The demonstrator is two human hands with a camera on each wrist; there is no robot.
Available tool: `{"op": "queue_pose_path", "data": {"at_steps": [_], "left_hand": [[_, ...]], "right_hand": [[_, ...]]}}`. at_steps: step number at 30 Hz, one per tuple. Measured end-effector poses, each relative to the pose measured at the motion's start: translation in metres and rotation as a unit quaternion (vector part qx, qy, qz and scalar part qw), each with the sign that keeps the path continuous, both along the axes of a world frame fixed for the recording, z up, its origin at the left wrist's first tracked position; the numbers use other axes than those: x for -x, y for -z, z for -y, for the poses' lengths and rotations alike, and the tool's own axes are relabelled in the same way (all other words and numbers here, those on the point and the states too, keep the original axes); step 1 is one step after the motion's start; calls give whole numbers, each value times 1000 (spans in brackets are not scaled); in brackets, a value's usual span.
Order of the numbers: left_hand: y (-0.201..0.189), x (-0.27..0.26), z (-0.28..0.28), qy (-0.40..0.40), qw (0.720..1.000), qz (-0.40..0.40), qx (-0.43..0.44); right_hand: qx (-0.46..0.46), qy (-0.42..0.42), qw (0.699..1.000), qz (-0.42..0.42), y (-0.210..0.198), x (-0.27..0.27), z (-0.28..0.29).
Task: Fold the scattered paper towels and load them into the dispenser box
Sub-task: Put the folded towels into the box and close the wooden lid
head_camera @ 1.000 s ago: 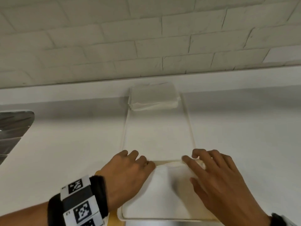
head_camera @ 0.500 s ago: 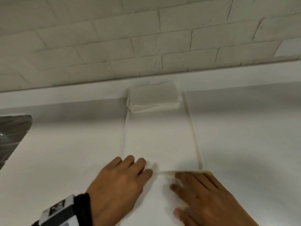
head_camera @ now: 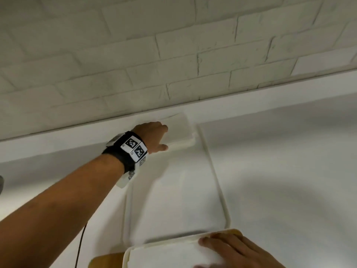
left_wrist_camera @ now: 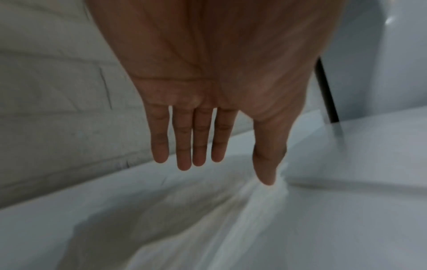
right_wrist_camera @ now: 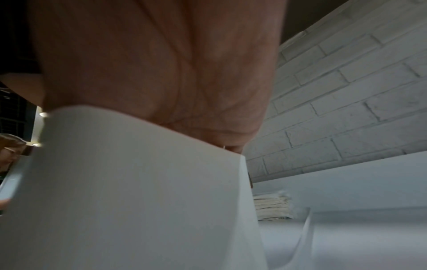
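A stack of white paper towels lies at the far end of a long white tray, against the wall. My left hand reaches over the stack's left part. In the left wrist view its fingers are straight above the stack, and the thumb tip touches the stack's edge. At the bottom stands the white dispenser box with white towel inside. My right hand rests on its far right corner, fingers laid over the rim. The box wall hides those fingers in the right wrist view.
A white brick wall rises right behind the counter. A wooden piece shows under the box's left side. A thin dark cable hangs below my left forearm. White counter lies on both sides of the tray.
My left hand has left the box's far edge and reached forward to the towel stack by the wall. My right hand stays on the box. The head view has tilted up.
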State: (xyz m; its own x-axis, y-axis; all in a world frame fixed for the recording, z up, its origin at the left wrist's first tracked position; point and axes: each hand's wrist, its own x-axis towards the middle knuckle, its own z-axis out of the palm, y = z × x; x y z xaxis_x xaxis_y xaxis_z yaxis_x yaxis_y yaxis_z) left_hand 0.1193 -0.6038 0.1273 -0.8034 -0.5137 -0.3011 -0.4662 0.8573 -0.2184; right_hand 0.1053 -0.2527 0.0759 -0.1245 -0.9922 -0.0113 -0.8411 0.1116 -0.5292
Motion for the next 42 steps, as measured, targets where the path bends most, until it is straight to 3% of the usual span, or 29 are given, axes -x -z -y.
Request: {"op": "queue_pose_path", "data": {"at_steps": [5, 8, 12, 16, 20, 23, 27, 29, 31, 34, 36, 39, 40, 42], "left_hand": [[24, 20, 4, 15, 999, 5, 36], [21, 23, 11, 11, 1000, -6, 22], [16, 22, 21, 0, 1000, -8, 4], [14, 22, 33, -32, 999, -33, -28], [5, 17, 37, -38, 993, -109, -30], [-9, 12, 34, -22, 985, -169, 38], [-48, 3, 28, 14, 956, -277, 91], [-78, -7, 12, 25, 954, -287, 77], [-109, -23, -15, 36, 962, -271, 5], [-133, -60, -74, 80, 968, -180, -153], [-131, -84, -111, 130, 951, -129, -249], [-106, -107, -149, 122, 929, -77, -342], [-95, -110, -157, 109, 925, -65, -358], [-72, -115, -165, 76, 920, -57, -380]], "right_hand": [[-75, 43, 993, -78, -10, 5, -2], [-94, 42, 992, -73, -5, 3, -5], [-121, 18, 992, 16, -19, 10, -5], [-130, 0, 990, -51, -6, 8, -8], [-38, 39, 998, -38, -16, 6, -5], [73, 56, 996, -15, -16, 3, -3], [143, 67, 987, -32, -18, 4, 4], [153, 89, 983, -52, -33, 16, 2], [182, 108, 976, -47, -56, 27, -4], [222, 132, 964, 62, -85, 31, -16], [197, 144, 951, 190, -97, 26, -19], [93, 131, 892, 423, -102, 11, -22], [72, 123, 874, 465, -97, 8, -22], [43, 124, 871, 473, -80, 2, -22]]}}
